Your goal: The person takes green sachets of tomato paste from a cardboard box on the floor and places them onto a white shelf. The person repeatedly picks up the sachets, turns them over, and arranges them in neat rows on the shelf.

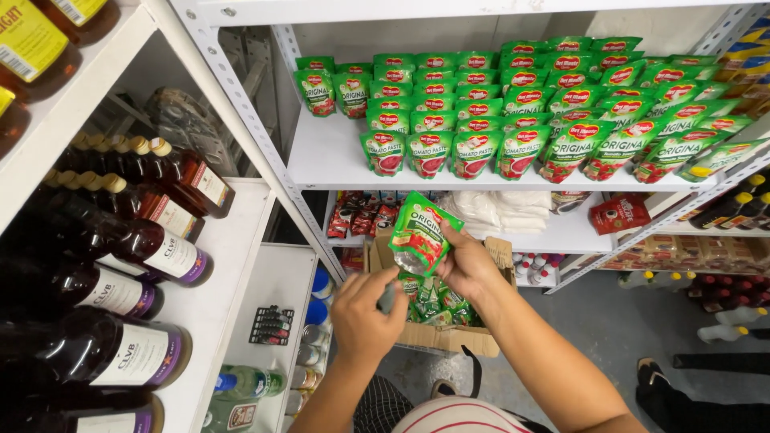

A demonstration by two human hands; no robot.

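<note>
My right hand point(465, 263) holds a green sauce pouch point(419, 232) with a red picture, raised in front of the shelves. My left hand point(367, 313) is closed around a small grey object whose kind I cannot tell, just below the pouch. Under both hands sits an open cardboard box point(449, 337) with several more green pouches inside. Rows of the same green pouches point(521, 104) stand on the white shelf point(329, 160) above, filling its middle and right.
Dark bottles with gold caps point(136, 240) lie stacked on the left rack. White bags point(497, 210) and red packets point(619, 215) fill the lower shelf. Cans point(309, 353) stand low on the left. Another person's sandalled foot point(654, 375) is on the grey floor at right.
</note>
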